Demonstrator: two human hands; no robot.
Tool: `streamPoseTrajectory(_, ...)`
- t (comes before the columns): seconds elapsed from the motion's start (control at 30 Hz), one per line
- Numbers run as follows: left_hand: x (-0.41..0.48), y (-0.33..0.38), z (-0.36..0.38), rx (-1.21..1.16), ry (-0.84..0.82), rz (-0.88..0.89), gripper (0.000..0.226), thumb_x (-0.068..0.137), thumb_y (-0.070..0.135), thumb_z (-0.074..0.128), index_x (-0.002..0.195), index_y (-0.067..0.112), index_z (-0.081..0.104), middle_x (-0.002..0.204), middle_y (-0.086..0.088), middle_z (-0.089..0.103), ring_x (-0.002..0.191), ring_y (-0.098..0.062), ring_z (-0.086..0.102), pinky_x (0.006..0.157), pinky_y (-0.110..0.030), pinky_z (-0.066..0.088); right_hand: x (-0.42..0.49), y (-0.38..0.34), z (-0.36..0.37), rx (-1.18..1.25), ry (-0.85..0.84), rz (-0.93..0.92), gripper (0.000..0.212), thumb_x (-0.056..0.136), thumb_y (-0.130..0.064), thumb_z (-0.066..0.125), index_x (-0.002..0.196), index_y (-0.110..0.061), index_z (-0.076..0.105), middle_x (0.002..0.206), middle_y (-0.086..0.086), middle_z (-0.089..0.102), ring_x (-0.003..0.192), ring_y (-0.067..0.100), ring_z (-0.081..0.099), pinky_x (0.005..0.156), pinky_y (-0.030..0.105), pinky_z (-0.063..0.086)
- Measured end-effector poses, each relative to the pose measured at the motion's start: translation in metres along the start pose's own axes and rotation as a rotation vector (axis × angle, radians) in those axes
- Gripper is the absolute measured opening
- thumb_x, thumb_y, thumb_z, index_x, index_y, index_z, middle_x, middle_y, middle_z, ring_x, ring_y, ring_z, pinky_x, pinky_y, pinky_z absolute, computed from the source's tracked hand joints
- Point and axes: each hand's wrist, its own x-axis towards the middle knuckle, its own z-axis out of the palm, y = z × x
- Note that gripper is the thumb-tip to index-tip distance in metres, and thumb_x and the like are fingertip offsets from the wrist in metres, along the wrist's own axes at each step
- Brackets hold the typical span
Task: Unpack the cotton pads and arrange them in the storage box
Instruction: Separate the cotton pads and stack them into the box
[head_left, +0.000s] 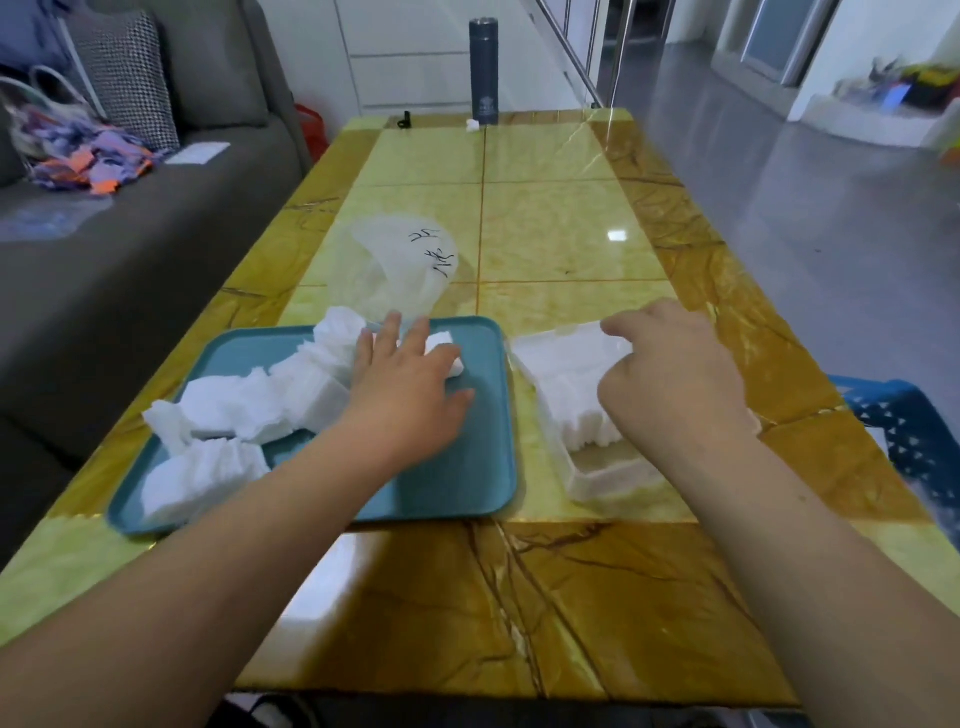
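Loose white cotton pads (244, 410) lie heaped on the left half of a teal tray (457, 483). My left hand (405, 384) lies flat over the pads at the tray's far middle, fingers spread and straight, a few pads showing under the fingertips. To the right of the tray stands a clear plastic storage box (608, 478), partly filled with a row of pads (566, 374). My right hand (670, 369) hovers over the box with its fingers curled down onto the pads; what they hold is hidden.
An empty clear plastic bag (400, 265) with black writing lies beyond the tray. A grey flask (483, 73) stands at the table's far edge. A grey sofa (130, 260) runs along the left; a blue basket (904, 421) sits at the right edge.
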Motion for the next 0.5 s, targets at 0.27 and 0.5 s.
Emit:
streamPoseTrajectory(0.27,-0.004,-0.026,0.013,-0.083,-0.119,0.126,0.052,0.100,0.050,0.046,0.148,0.030,0.041,0.160,0.000,0.038,0.143,-0.034,0.034,0.120,-0.049,0.028,-0.016,-0.052,0.043,0.345,-0.180,-0.259,0.051,0.082,-0.008,0.045,0.125,-0.017,0.071,0.128,0.002,0.065,0.123,0.021,0.058,0.106,0.037,0.047)
streamPoseTrajectory(0.5,-0.051,-0.041,-0.002,-0.388,-0.133,0.353,0.040,0.099,0.018,0.055,0.136,0.031,0.063,0.151,0.008,0.051,0.139,-0.013,0.046,0.117,-0.032,0.036,-0.023,-0.061,0.078,0.179,-0.390,-0.365,0.035,0.098,-0.017,0.049,0.130,-0.016,0.062,0.134,0.006,0.061,0.127,0.026,0.054,0.107,0.042,0.046)
